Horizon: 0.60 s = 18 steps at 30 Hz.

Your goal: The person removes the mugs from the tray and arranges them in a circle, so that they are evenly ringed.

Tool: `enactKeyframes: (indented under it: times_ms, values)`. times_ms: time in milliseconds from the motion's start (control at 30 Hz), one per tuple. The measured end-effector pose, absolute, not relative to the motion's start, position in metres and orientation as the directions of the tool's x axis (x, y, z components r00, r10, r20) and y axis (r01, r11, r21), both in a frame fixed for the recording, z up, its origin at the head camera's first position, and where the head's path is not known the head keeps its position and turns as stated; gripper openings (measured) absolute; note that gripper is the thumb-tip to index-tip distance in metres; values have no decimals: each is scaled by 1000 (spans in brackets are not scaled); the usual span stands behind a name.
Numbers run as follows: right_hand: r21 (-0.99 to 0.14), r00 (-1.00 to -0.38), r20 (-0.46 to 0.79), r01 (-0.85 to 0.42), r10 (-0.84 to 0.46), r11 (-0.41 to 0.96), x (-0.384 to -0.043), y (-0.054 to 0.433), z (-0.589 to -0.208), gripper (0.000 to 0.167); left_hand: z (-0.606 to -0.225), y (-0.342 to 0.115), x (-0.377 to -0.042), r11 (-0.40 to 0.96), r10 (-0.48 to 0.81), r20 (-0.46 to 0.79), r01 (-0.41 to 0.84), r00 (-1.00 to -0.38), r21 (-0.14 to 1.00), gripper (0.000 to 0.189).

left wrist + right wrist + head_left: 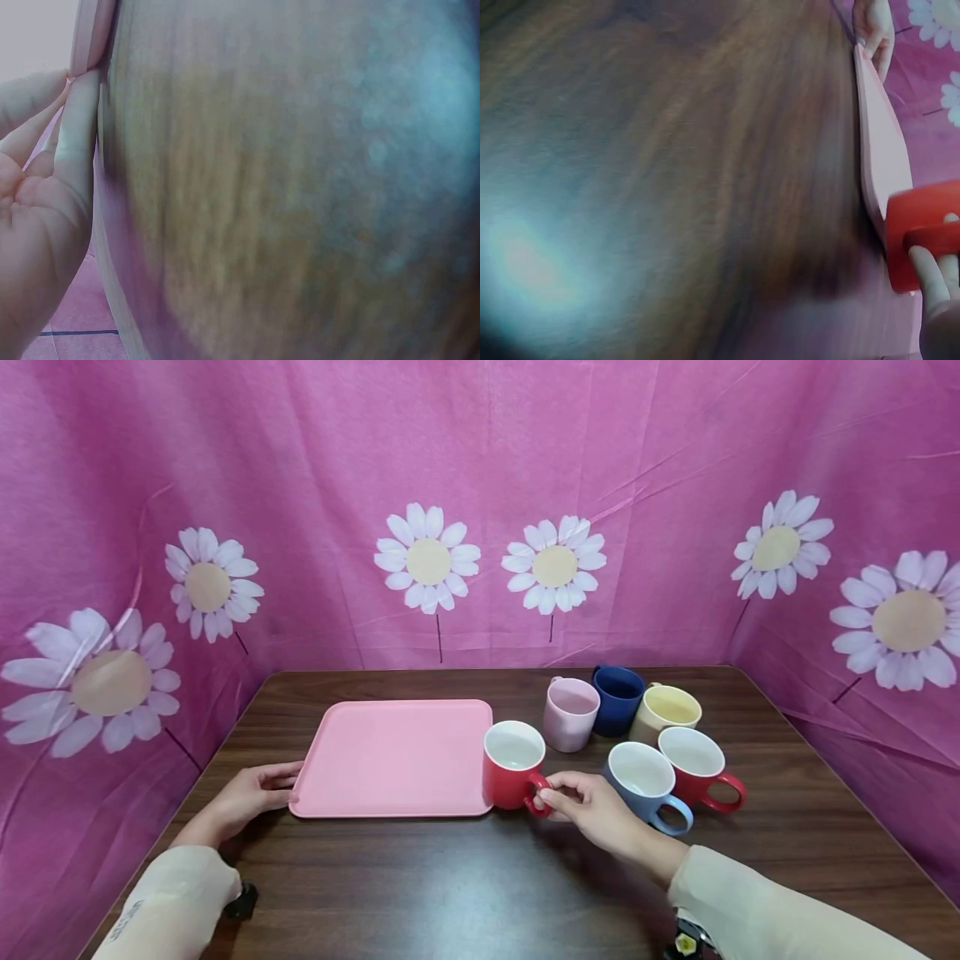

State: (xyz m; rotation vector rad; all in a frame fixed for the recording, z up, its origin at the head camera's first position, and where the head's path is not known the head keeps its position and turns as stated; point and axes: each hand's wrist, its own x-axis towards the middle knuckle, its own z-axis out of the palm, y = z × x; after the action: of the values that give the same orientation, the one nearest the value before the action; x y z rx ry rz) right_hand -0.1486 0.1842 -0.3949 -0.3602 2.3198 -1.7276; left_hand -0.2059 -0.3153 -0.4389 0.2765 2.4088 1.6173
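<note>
A red mug (512, 781) with a white inside stands upright at the right edge of a pink tray (390, 760); whether it touches the tray or the table, I cannot tell. My right hand (592, 810) pinches its handle between thumb and fingers, also visible beside the red mug (922, 214) in the right wrist view. At the tray's near left corner, my left hand (251, 793) touches the rim with its fingertips. Close up in the left wrist view, the straight fingers and thumb of this hand (45, 202) meet the tray's rim (91, 34).
Right of the tray stand several mugs: pink (572, 718), dark blue (618, 706), yellow (663, 710), light blue (637, 781) and another red mug (693, 760). They sit on a brown wooden table (420, 893). A pink flowered cloth (487, 443) hangs behind and at both sides.
</note>
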Motion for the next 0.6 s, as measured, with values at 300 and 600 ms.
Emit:
enactKeyframes:
  times_ms: [300, 600]
  values:
    - [-957, -987, -3, -44, -160, 288, -137, 191, -403, 23, -440, -317, -207, 372, 282, -83, 30, -956, 928, 60]
    - [-914, -998, 34, -10, 52, 405, -128, 190, -412, 16, -439, -316, -207, 378, 281, -93, 20, -955, 926, 60]
